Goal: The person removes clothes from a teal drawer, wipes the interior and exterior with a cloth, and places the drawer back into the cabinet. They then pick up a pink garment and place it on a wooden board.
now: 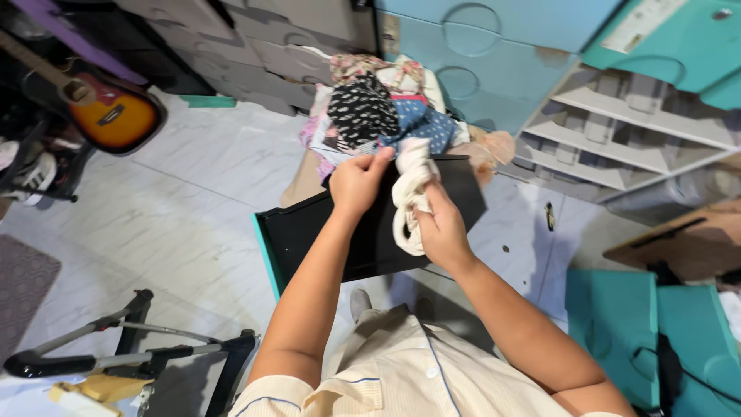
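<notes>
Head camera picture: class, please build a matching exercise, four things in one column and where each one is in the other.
1. cream cloth
2. guitar
3. black drawer
4. pile of clothes

a. lying by the far left wall
b. in front of the blue cabinet
c. held in both hands
d. on the floor under the hands

Pairs: 1-c, 2-a, 3-d, 4-b

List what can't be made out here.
- Head view: the cream cloth is bunched between the left hand and right hand, so its kind and shape are hidden.
- Black drawer: forearms cover its inside.
- Guitar: neck cut by the edge.
</notes>
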